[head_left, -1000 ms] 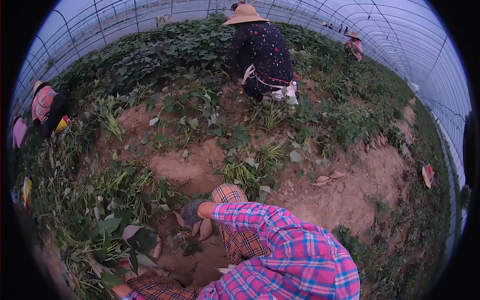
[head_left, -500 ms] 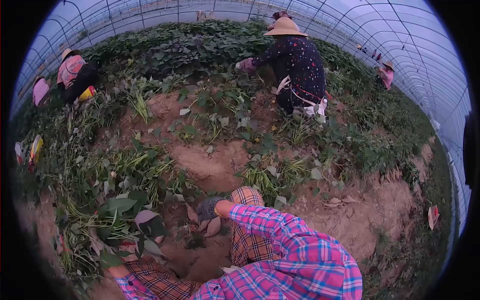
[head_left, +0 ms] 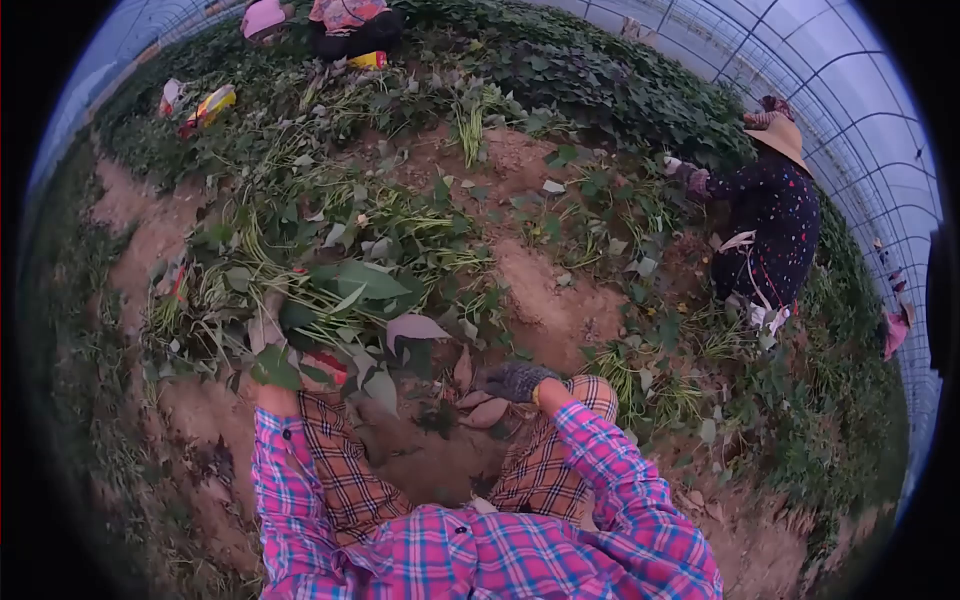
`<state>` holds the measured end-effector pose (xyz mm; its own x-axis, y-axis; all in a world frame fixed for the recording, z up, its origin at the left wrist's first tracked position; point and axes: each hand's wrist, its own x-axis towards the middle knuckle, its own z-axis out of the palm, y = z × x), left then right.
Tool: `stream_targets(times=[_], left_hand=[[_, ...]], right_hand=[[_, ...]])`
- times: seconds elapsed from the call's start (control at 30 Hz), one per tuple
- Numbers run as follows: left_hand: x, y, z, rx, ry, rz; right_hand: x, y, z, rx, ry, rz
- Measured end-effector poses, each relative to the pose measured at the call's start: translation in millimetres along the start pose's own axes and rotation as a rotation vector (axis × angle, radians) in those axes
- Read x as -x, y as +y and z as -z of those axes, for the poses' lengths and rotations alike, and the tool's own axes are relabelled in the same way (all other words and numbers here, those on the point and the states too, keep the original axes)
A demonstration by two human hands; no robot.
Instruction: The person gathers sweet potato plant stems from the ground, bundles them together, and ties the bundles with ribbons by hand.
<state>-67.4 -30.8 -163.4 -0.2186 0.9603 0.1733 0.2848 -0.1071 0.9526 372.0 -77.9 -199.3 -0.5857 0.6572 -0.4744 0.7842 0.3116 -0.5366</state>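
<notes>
My left hand (head_left: 267, 330) is among a bunch of leafy vines (head_left: 225, 285) at the left, closed around the stems; broad leaves cover much of its fingers and wrist. In a dark grey glove, my right hand (head_left: 517, 381) lies beside my right knee, its fingers curled at a small cluster of sweet potatoes (head_left: 486, 413). The fingertips are partly hidden. Another sweet potato (head_left: 463, 369) points upward just left of the glove. Something red (head_left: 325, 368) shows under the leaves near my left wrist.
A person in a straw hat (head_left: 770, 215) crouches at the right, a gloved hand reaching into the plants. Two more people are at the top left, near yellow and red bags (head_left: 210, 105). Cut vines (head_left: 470, 130) lie over the soil (head_left: 545, 300). Greenhouse hoops arch overhead.
The view has swung left, so the other people and plants appear farther right. Both my hands stay near the vines and the sweet potatoes, with little visible change in their grip.
</notes>
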Motion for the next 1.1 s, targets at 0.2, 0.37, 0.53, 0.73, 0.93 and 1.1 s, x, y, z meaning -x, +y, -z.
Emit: stream_targets(times=[0.2,0.37,0.53,0.73,0.93,1.1], left_hand=[[7.1,19.8,-7.3,-0.599,0.11,-0.342],[3.6,38.3,-26.9,-0.382,0.037,-0.257],[-5.1,7.9,-41.0,1.624,-0.046,0.598],[-15.0,13.2,-49.2,0.59,-0.128,0.143],[-32.0,27.5,-43.0,-0.686,-0.196,-0.262],[-55.6,10.6,-48.1,0.133,0.065,0.476]], right_hand=[[4.5,-11.8,5.8,0.029,-0.093,-0.04],[-28.4,9.8,-20.1,0.159,-0.221,0.081],[-68.4,22.2,-49.6,0.068,-0.299,0.083],[-84.6,39.1,-63.9,-0.015,-0.157,0.359],[-85.8,11.1,-7.4,-0.218,-0.262,0.328],[-100.6,26.0,7.0,-0.242,-0.322,0.268]])
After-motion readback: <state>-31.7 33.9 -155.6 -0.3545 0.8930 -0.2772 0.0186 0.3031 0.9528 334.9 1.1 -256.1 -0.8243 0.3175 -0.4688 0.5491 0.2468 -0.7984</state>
